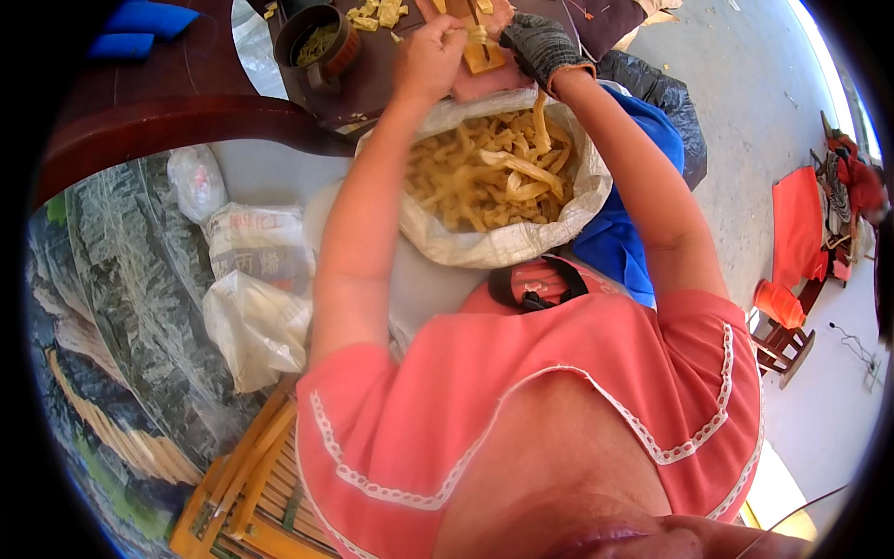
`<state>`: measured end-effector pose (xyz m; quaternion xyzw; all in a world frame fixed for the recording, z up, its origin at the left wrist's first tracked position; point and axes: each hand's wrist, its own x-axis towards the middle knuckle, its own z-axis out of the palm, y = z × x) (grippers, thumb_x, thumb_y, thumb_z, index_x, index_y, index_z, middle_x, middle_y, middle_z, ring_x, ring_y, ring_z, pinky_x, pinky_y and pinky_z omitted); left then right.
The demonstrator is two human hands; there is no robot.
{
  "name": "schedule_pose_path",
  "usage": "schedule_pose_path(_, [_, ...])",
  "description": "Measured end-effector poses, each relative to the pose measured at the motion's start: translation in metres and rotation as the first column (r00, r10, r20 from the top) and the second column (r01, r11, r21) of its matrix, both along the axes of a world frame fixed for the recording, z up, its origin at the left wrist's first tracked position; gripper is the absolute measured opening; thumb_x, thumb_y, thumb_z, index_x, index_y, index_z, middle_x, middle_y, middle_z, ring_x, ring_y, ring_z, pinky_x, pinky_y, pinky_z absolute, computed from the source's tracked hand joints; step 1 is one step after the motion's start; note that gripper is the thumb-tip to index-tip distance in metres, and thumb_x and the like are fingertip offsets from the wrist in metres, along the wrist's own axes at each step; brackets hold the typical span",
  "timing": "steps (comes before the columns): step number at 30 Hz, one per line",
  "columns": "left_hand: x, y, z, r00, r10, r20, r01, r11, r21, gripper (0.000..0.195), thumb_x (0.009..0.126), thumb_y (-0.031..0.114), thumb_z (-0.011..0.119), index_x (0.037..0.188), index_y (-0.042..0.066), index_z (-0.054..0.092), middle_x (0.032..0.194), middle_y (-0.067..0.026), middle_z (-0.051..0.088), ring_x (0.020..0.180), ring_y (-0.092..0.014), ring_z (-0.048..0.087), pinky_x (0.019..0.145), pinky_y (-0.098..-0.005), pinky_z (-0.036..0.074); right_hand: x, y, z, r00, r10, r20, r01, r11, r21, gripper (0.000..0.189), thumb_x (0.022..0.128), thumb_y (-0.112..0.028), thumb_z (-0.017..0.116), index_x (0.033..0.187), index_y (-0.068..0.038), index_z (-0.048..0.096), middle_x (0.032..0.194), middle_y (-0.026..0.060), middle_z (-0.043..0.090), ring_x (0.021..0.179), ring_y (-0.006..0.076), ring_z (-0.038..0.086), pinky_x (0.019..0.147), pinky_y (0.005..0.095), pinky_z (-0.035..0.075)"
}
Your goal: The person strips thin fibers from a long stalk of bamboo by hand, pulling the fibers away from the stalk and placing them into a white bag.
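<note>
At the top, my bare left hand (429, 57) is closed at the near end of a pale yellow strip (478, 35). The strip lies across a small wooden block (483, 60) with a dark narrow slot or blade along it. My right hand (541, 49), in a dark grey knitted glove, pinches the strip's other side; its fingertips are partly hidden. Under the block is a pinkish cloth (469, 85). Just below my hands stands an open white woven sack (489, 250) full of twisted yellow-brown strips (520, 171). Several cut yellow pieces (380, 12) lie left of the block.
A mug (328, 52) with green leaves in it stands left of my left hand. The curved dark wooden edge (195, 115) reaches in from the left. Blue cloth (614, 244) and a black plastic bag (660, 98) lie right of the sack. White bags (258, 321) are at lower left.
</note>
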<state>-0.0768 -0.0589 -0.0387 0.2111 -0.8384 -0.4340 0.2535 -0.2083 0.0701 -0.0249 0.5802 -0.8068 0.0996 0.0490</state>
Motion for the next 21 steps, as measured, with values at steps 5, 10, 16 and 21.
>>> schedule_pose_path(5, [0.017,0.012,0.011,0.981,0.104,0.163,-0.062,0.968,-0.244,0.020,0.082,0.024,0.054,0.095,0.010,0.060,0.082,-0.0116,0.062,0.074,-0.024,0.061,0.066,-0.0339,0.046,-0.021,0.015,-0.045,0.952,-0.259,0.164,0.281,0.951,-0.127,0.021,0.080,-0.025,0.054,0.090,-0.008,0.061,0.086,0.0167,0.062,0.081,0.0310,0.060,0.072,0.0375,0.046])
schedule_pose_path(10, [0.046,0.032,0.013,0.997,-0.024,-0.068,0.004,0.960,-0.281,0.025,0.081,0.030,0.058,0.097,0.012,0.063,0.082,-0.0084,0.063,0.075,-0.027,0.059,0.071,-0.0347,0.045,0.029,0.043,0.001,0.844,-0.277,0.459,0.419,0.875,-0.243,0.020,0.083,-0.024,0.053,0.090,-0.007,0.060,0.080,0.0166,0.060,0.076,0.0319,0.059,0.068,0.0370,0.046])
schedule_pose_path(16, [0.072,0.048,0.008,0.892,-0.451,0.018,0.308,0.638,0.705,0.036,0.085,0.038,0.050,0.108,0.010,0.058,0.110,-0.0073,0.055,0.087,-0.017,0.055,0.078,-0.0294,0.044,0.105,0.055,0.055,0.942,0.087,0.325,0.091,0.865,-0.494,0.018,0.080,-0.018,0.058,0.094,-0.007,0.058,0.083,0.0163,0.057,0.078,0.0335,0.057,0.068,0.0388,0.046])
schedule_pose_path(21, [0.075,0.071,0.005,0.945,-0.284,-0.163,0.200,0.106,0.974,0.038,0.092,0.037,0.042,0.109,0.004,0.052,0.095,-0.0070,0.058,0.085,-0.017,0.057,0.075,-0.0317,0.047,0.131,0.064,0.036,0.933,0.263,0.245,-0.134,0.888,-0.441,0.018,0.081,-0.020,0.057,0.092,-0.005,0.056,0.077,0.0156,0.055,0.074,0.0321,0.056,0.068,0.0388,0.046])
